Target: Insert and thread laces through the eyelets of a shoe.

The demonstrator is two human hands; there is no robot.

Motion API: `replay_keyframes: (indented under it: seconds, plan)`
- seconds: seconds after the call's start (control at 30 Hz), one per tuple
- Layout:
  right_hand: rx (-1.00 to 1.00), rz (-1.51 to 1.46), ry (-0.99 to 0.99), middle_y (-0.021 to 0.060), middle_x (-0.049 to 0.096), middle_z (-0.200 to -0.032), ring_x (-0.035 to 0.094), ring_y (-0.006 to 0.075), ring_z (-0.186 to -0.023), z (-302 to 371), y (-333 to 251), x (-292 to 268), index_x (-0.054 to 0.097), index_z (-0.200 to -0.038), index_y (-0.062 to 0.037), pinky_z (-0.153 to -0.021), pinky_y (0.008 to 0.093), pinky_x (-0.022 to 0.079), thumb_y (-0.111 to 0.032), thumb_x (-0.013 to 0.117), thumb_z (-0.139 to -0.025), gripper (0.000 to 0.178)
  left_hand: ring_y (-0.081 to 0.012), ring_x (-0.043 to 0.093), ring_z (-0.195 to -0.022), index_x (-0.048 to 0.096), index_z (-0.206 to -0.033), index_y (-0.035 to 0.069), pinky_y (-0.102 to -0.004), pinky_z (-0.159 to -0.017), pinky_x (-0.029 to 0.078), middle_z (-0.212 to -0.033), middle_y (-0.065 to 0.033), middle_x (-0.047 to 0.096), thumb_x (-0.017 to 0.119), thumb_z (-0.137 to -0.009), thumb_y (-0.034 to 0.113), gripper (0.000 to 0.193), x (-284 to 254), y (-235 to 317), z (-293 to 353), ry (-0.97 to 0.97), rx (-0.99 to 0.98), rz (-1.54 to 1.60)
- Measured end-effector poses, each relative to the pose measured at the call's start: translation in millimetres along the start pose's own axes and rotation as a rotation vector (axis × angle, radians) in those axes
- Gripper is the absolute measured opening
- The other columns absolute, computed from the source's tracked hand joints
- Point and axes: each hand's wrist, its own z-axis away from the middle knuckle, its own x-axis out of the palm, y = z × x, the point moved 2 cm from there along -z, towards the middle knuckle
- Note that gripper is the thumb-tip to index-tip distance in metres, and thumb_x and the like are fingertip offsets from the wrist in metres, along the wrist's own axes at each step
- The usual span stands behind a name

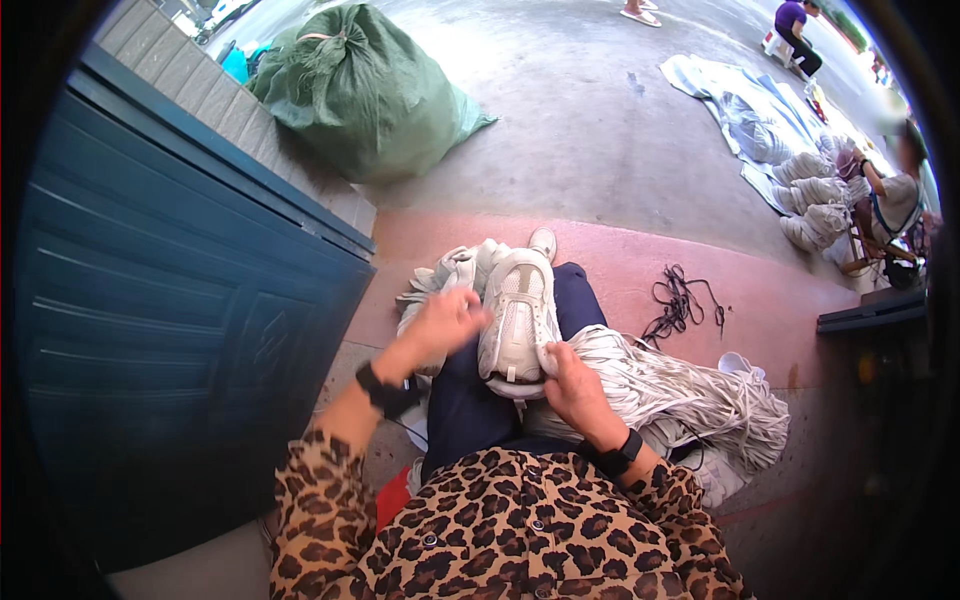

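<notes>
A white and beige sneaker (519,310) rests on my lap, its toe pointing away from me and its heel close to my body. My right hand (580,392) grips the right side of the shoe near the heel, thumb on the collar. Just off the shoe's left side is my left hand (447,326), its fingers smeared by motion, so what they may hold cannot be made out. A thick bundle of white shoelaces (680,395) lies across my right thigh and spills toward the floor. More pale, rumpled material (455,272) lies beyond my left hand.
At left stands a dark blue door (180,330). A large tied green sack (365,100) sits ahead of it. Loose black laces (683,305) lie on the reddish floor. At far right, a seated person (893,195) works beside several pale bundles (815,200); another person (793,35) sits farther off.
</notes>
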Motion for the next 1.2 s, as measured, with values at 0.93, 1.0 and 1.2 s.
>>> replay_keyframes:
  seconds: [0.93,1.0,1.2]
  plan:
    - [0.042,-0.085,0.269,0.0218,0.052,-0.104,0.052,0.0378,-0.095,-15.7,25.2,37.5,0.048,-0.117,-0.0022,-0.083,0.0385,0.043,0.007,0.044,-0.076,0.042,-0.0395,0.057,-0.056,0.039,-0.088,-0.001,-0.0485,-0.052,0.045,-0.055,-0.0221,0.054,0.046,-0.087,0.018,0.021,83.7,-16.9,57.3,0.267,0.107,-0.474]
    - [0.032,-0.093,0.256,0.0219,0.052,-0.105,0.051,0.0376,-0.097,-13.4,26.2,38.6,0.048,-0.117,-0.0007,-0.084,0.0384,0.042,0.007,0.044,-0.075,0.043,-0.0403,0.057,-0.055,0.040,-0.086,-0.001,-0.0487,-0.052,0.045,-0.055,-0.0217,0.054,0.047,-0.087,0.019,0.021,81.5,-12.2,59.7,0.238,0.089,-0.488]
    - [0.072,-0.187,0.007,0.0266,0.051,-0.111,0.052,0.0395,-0.097,-16.9,18.0,14.2,0.046,-0.113,0.0071,-0.082,0.0423,0.043,-0.005,0.046,-0.079,0.036,-0.0397,0.056,-0.061,0.043,-0.089,-0.001,-0.0475,-0.057,0.045,-0.060,-0.0229,0.054,0.050,-0.086,0.018,0.020,79.8,0.7,72.5,0.249,0.126,-0.473]
